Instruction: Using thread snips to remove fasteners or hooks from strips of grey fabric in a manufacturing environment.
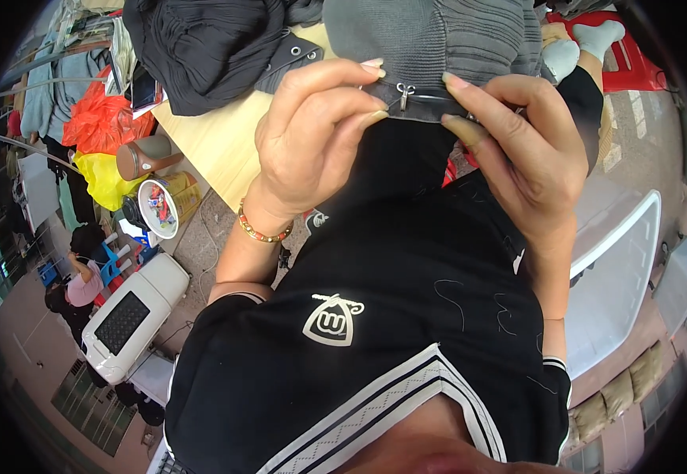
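Between my two hands the edge of a grey pleated garment (481, 35) is stretched out. A small silver metal hook (406, 96) sits on the dark waistband strip between my fingertips. My left hand (308, 130) is closed, its thumb and fingers pinching the strip left of the hook. On the other side, my right hand (529, 146) pinches the same strip between thumb and forefinger. A thin shiny line runs from the hook toward the right fingertips; I cannot tell whether it is a needle or thread.
Dark garments (205, 47) are heaped on a pale wooden board (217, 142) at the far left. Beside it stand a brown-lidded jar (134, 160), an open tub (159, 209) of small items and red plastic bags (102, 118). A white plastic bin (616, 276) is at right, a red stool (632, 55) beyond.
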{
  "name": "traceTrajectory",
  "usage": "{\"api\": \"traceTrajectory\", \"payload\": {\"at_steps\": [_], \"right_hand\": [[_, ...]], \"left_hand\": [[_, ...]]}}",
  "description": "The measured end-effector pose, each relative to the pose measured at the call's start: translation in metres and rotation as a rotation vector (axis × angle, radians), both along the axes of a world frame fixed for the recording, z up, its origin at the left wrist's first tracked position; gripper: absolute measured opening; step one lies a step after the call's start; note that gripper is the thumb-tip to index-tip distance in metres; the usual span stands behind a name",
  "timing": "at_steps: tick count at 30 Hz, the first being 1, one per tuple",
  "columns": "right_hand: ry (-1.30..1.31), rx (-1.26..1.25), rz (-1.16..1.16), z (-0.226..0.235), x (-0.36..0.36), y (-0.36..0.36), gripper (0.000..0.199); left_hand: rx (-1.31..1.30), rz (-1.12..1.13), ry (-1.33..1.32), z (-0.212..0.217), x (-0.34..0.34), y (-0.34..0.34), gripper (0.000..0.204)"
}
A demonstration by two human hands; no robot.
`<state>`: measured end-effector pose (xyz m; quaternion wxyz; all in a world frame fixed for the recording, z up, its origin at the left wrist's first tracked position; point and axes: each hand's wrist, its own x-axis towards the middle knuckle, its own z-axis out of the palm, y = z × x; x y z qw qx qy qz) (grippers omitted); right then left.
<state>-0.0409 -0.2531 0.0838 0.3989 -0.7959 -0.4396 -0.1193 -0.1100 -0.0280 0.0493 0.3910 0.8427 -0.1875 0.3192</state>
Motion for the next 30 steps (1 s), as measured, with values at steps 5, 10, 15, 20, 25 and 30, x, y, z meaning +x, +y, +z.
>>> {"api": "traceTrajectory", "payload": {"at_steps": [5,10,15,20,25,30], "right_hand": [[-0.006,-0.057,-0.002,0.005,0.000,0.005,0.043],[-0.138,-0.084,-0.022,0.006,0.000,0.009,0.043],[-0.115,-0.075,-0.015,0.009,0.001,0.009,0.044],[-0.066,-0.059,-0.023,0.010,0.001,0.005,0.043],[-0.052,-0.063,-0.001,0.007,-0.001,0.007,0.045],[-0.116,-0.058,-0.010,0.002,0.000,0.011,0.047]], "left_hand": [[0.016,0.004,-0.038,0.000,0.005,0.001,0.017],[0.082,0.006,-0.057,0.004,0.006,0.001,0.017],[0.003,0.023,-0.051,0.000,0.006,0.001,0.016],[-0.012,0.018,-0.046,0.000,0.007,0.000,0.017],[-0.007,0.022,-0.052,-0.001,0.007,0.000,0.017],[0.013,0.013,-0.045,-0.001,0.006,0.001,0.016]]}}
